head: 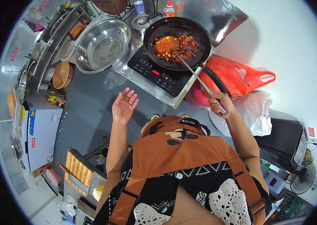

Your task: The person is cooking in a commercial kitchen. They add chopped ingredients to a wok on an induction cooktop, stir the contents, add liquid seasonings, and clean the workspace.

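Note:
My right hand [221, 103] grips the end of a long metal ladle [193, 73]. Its bowl rests in a black frying pan [200, 57], among chopped red and yellow food [188, 43] in dark liquid. The pan sits on a black induction cooker [153, 73] with a lit red display, and its black handle [216, 80] points toward my right hand. My left hand [124, 105] hovers in the air over the floor, palm up and fingers apart, with nothing in it. Left of the pan is a wide stainless steel basin [103, 46].
A lidded metal pot [141, 22] and a red-capped bottle [169, 9] stand behind. Red [231, 73] and white plastic bags [255, 112] lie right of the cooker. A metal shelf [50, 47] and a white chest freezer [44, 135] line the left; a cleaver [77, 181] lies on a wooden board [77, 166].

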`<action>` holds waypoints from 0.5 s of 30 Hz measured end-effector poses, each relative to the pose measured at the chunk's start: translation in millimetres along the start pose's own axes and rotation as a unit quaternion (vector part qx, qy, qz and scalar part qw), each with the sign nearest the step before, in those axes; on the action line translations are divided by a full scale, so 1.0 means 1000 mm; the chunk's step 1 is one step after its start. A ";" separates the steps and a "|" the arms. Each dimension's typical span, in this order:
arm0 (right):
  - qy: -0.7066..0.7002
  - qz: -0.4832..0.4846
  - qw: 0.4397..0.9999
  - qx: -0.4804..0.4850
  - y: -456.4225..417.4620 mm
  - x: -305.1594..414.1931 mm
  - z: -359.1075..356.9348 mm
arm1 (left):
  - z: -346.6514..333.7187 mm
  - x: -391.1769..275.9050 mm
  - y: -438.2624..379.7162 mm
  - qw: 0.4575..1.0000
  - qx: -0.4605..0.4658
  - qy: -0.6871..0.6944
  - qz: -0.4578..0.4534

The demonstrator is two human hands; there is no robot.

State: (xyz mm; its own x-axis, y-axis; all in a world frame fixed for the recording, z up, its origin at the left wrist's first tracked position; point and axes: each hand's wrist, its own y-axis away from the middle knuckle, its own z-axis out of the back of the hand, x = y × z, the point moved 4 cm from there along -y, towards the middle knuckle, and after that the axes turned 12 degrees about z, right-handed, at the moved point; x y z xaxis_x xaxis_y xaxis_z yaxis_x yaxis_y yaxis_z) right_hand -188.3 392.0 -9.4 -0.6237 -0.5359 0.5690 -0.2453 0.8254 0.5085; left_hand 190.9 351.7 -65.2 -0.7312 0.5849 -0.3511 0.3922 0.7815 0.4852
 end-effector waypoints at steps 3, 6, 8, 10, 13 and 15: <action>0.180 0.077 0.979 -0.051 0.002 0.017 -0.001 | 0.000 0.000 0.001 1.000 -0.007 -0.002 0.000; 0.384 0.148 0.909 -0.070 0.000 0.035 0.002 | 0.003 0.001 0.001 1.000 -0.020 -0.004 0.000; 0.470 0.176 0.860 -0.092 -0.002 0.043 0.005 | 0.006 0.002 0.001 1.000 -0.021 -0.002 0.000; 0.510 0.195 0.830 -0.114 -0.002 0.047 0.006 | 0.006 0.002 0.001 1.000 -0.021 0.000 -0.001; 0.483 0.193 0.843 -0.136 -0.008 0.042 0.017 | 0.005 0.003 0.002 1.000 -0.021 0.003 -0.002; 0.433 0.160 0.877 -0.130 -0.012 0.035 0.022 | 0.005 0.003 0.003 1.000 -0.029 0.006 -0.005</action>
State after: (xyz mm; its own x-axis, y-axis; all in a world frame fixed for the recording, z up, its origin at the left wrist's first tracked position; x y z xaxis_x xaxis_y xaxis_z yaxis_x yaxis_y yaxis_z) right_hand -223.5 367.0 -9.3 0.1966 -0.3105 0.9300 0.0865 0.9503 0.2990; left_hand 192.6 357.2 -69.0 -0.7418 0.5741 -0.3466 0.3524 0.7734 0.5269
